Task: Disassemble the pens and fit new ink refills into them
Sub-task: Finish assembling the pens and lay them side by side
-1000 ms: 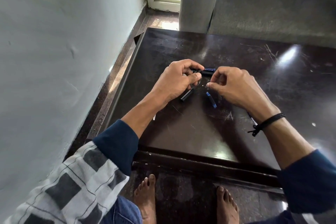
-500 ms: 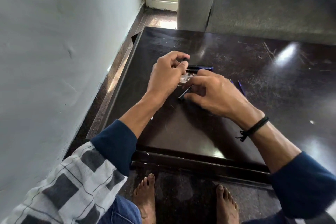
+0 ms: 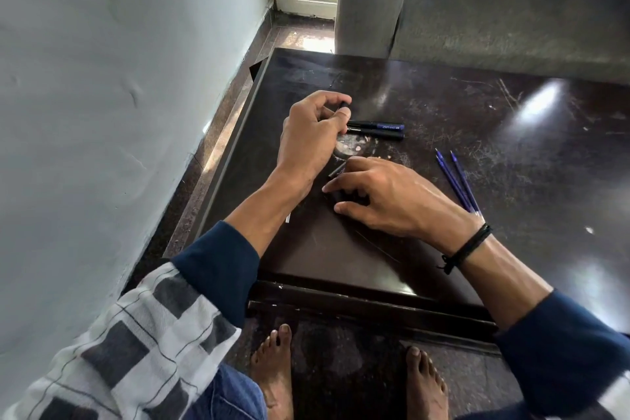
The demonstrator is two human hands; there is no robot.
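Where two pens (image 3: 375,130) lie, two refills (image 3: 455,181).

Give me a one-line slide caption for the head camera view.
Left hand pinches a pen part while right hand reaches another, beside two pens.

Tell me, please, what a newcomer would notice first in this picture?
Two bare hands work at the middle of the scratched dark wooden table: the left hand pinches a small black pen part, the right hand covers another. Beyond them lie two black-and-blue pens side by side; two thin blue ink refills lie to the right.
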